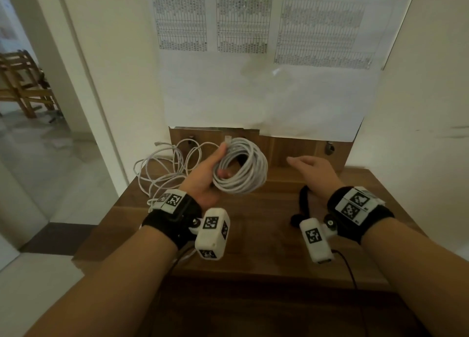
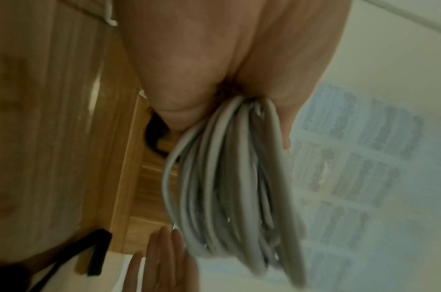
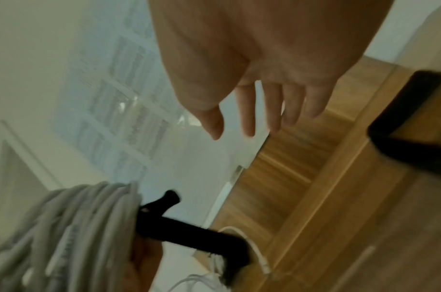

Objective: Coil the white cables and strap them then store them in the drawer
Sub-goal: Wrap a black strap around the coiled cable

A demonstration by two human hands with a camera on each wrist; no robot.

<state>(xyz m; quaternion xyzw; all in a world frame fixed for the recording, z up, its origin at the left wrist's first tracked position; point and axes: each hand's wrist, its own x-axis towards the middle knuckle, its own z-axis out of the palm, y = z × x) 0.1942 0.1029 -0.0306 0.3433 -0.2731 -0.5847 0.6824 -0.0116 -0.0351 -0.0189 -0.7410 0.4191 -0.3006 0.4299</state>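
Observation:
My left hand (image 1: 214, 166) grips a coil of white cable (image 1: 243, 169) and holds it upright above the back of the wooden table (image 1: 253, 235). The thumb lies over the top of the coil and the fingers pass through its middle. In the left wrist view the coil (image 2: 227, 187) hangs out of the palm. My right hand (image 1: 308, 166) hovers to the right of the coil, fingers (image 3: 249, 118) straight and holding nothing. A black strap (image 1: 303, 202) lies on the table under the right wrist. A second white cable (image 1: 165, 169) sprawls in loose loops at the back left.
A wall with taped sheets of printed tables (image 1: 253, 57) rises right behind the table. A wooden back panel (image 1: 291, 151) stands along the table's rear edge. An open doorway with wooden chairs (image 1: 22, 83) lies to the left. Black wrist-camera wires trail over the table's front edge.

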